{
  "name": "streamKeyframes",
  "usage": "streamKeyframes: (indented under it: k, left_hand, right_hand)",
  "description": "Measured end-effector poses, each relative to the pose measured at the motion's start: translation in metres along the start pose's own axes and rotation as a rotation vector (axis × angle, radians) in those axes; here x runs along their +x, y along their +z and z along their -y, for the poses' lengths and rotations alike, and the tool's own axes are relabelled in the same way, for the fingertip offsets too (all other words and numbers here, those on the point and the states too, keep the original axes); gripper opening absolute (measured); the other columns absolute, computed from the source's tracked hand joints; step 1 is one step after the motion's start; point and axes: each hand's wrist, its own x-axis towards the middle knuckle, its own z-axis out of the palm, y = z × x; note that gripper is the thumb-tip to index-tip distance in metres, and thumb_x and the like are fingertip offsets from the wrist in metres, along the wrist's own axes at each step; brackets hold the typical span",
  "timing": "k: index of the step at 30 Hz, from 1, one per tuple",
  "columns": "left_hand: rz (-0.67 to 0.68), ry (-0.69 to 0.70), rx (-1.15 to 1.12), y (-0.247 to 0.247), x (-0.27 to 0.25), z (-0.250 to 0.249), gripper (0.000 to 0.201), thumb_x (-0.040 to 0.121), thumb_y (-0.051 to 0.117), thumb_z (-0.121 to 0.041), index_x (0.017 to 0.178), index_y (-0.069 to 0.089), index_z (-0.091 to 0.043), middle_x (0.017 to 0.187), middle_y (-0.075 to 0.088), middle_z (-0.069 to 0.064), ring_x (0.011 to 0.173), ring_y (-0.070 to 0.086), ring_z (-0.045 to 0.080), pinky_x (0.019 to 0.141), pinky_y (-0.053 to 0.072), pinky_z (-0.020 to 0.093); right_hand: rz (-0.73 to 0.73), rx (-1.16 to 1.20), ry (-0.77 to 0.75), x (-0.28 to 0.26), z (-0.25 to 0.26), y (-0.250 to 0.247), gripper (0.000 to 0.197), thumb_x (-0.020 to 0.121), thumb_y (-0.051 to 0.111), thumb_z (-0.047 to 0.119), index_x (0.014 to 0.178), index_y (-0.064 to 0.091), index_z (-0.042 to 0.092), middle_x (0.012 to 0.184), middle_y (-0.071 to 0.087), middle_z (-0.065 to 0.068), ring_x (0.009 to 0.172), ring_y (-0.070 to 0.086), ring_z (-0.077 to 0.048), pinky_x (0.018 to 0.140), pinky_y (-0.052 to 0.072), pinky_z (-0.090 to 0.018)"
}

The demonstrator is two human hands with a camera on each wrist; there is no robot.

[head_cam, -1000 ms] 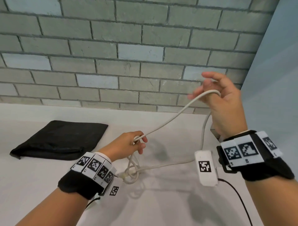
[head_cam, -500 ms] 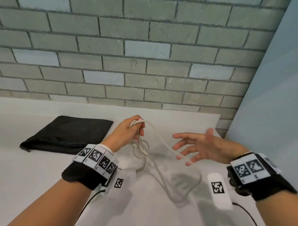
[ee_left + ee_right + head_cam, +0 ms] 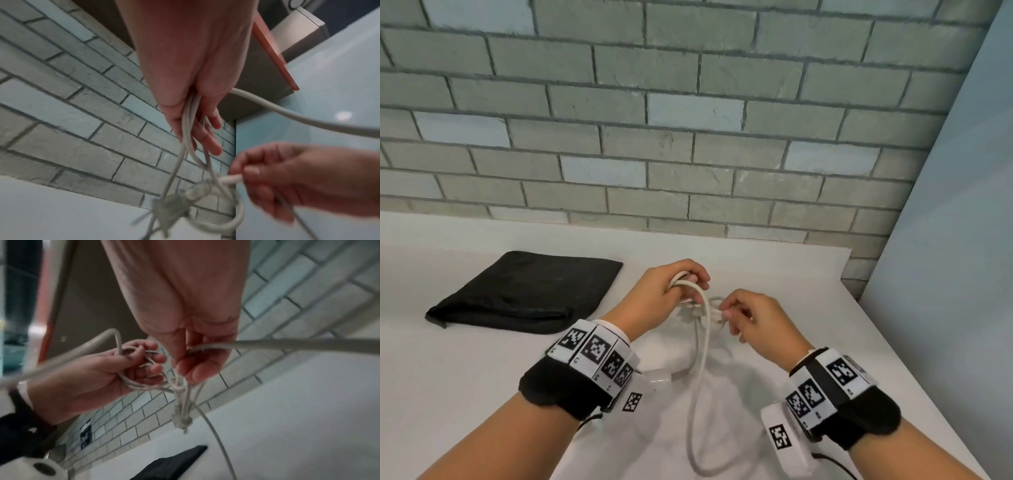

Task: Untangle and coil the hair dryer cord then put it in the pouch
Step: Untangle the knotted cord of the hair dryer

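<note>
A white hair dryer cord [image 3: 703, 342] hangs in a long loop down to the white table [image 3: 465, 394]. My left hand [image 3: 688, 279] grips several gathered loops of it above the table. In the left wrist view the strands [image 3: 189, 129] run down from my left hand [image 3: 203, 133] to the dangling plug [image 3: 170, 209]. My right hand [image 3: 726, 312] pinches the cord at a tangle just right of the left hand; the right wrist view shows the right hand [image 3: 185, 369] pinching the knot [image 3: 179, 386]. A flat black pouch [image 3: 524, 291] lies to the left.
A grey brick wall [image 3: 688, 137] stands right behind the table. A pale blue wall [image 3: 955, 274] closes in the right side, by the table's right edge [image 3: 887, 342]. Black cables trail from both wrist bands.
My right hand let go of the raised cord, dropped with its fingers spread, and now pinches the cord beside my left hand. My left hand has lifted its loops a little.
</note>
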Motion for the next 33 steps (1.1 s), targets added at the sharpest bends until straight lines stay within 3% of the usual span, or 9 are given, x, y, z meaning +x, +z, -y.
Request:
streamKeyframes:
  k: [6,11,14,16,20,25,27,29,33]
  left_hand:
    - [0.07,0.126,0.167,0.002,-0.005,0.003,0.016,0.087,0.053,0.001,0.091,0.066,-0.006,0.082,0.065,-0.008,0.076,0.065,0.009,0.07,0.047,0.009]
    - [0.018,0.187,0.343,-0.007,-0.003,0.011,0.031,0.08,0.055,0.01,0.097,0.071,-0.01,0.09,0.062,0.0,0.078,0.057,-0.008,0.064,0.052,0.02]
    - [-0.069,0.136,0.34,-0.01,-0.004,0.014,0.045,0.075,0.046,0.021,0.093,0.072,-0.011,0.082,0.061,0.0,0.072,0.055,-0.009,0.051,0.047,0.016]
    - [-0.098,0.14,0.373,-0.011,-0.002,0.015,0.045,0.076,0.046,0.02,0.095,0.07,-0.013,0.077,0.054,-0.006,0.075,0.053,-0.01,0.06,0.042,0.007]
    - [0.042,0.044,0.511,-0.018,-0.001,0.014,0.014,0.089,0.055,-0.011,0.098,0.063,-0.018,0.074,0.041,-0.011,0.068,0.049,-0.002,0.065,0.036,0.003]
    - [0.044,-0.171,0.386,-0.024,-0.003,0.005,0.03,0.085,0.048,0.0,0.07,0.052,-0.026,0.073,0.054,-0.007,0.07,0.05,0.014,0.063,0.038,0.013]
    - [0.038,-0.216,0.377,-0.019,0.0,-0.004,0.025,0.087,0.043,0.0,0.078,0.054,-0.021,0.077,0.056,-0.003,0.073,0.052,0.018,0.063,0.041,0.021]
    - [0.052,-0.239,0.411,-0.012,0.003,-0.012,0.021,0.088,0.041,-0.001,0.09,0.056,-0.014,0.079,0.055,-0.003,0.074,0.052,0.017,0.059,0.04,0.019]
    - [0.025,-0.274,0.427,-0.002,0.009,-0.024,0.022,0.088,0.038,-0.003,0.098,0.056,-0.01,0.075,0.049,-0.006,0.061,0.043,0.007,0.047,0.034,0.015]
  right_hand:
    - [-0.341,-0.084,-0.071,0.005,0.014,-0.031,0.015,0.09,0.05,0.009,0.09,0.065,0.005,0.066,0.051,0.011,0.059,0.045,-0.004,0.056,0.036,-0.006]
    - [-0.207,-0.144,-0.038,0.002,0.009,-0.056,0.016,0.085,0.061,0.022,0.079,0.067,0.009,0.051,0.042,0.015,0.047,0.037,-0.002,0.05,0.033,-0.011]
    - [-0.139,0.254,-0.049,-0.001,0.001,-0.067,0.015,0.082,0.064,0.021,0.076,0.066,0.007,0.052,0.033,0.003,0.049,0.028,-0.004,0.053,0.024,-0.019]
    - [-0.079,0.46,-0.1,-0.006,-0.006,-0.067,0.029,0.071,0.07,0.04,0.076,0.069,0.012,0.06,0.036,-0.005,0.056,0.032,-0.005,0.057,0.029,-0.016]
    - [-0.194,0.779,-0.043,-0.008,-0.024,-0.077,0.032,0.055,0.078,0.049,0.068,0.069,0.022,0.064,0.059,0.011,0.059,0.045,-0.001,0.06,0.038,-0.012]
    - [-0.437,0.293,0.146,-0.003,-0.051,-0.081,0.022,0.088,0.055,0.011,0.071,0.063,0.021,0.063,0.059,0.003,0.056,0.047,0.0,0.055,0.036,-0.016]
    - [-0.32,0.068,0.208,-0.001,-0.066,-0.071,0.016,0.088,0.054,0.01,0.08,0.066,0.017,0.079,0.061,-0.015,0.073,0.054,-0.017,0.066,0.038,-0.027]
    - [-0.134,-0.204,0.288,-0.004,-0.072,-0.058,0.017,0.089,0.054,0.018,0.1,0.067,0.016,0.099,0.054,-0.014,0.1,0.053,-0.028,0.088,0.038,-0.032]
    - [-0.04,-0.17,0.103,-0.011,-0.027,-0.039,0.027,0.087,0.054,0.034,0.111,0.062,0.023,0.117,0.052,-0.002,0.114,0.048,-0.015,0.096,0.033,-0.019]
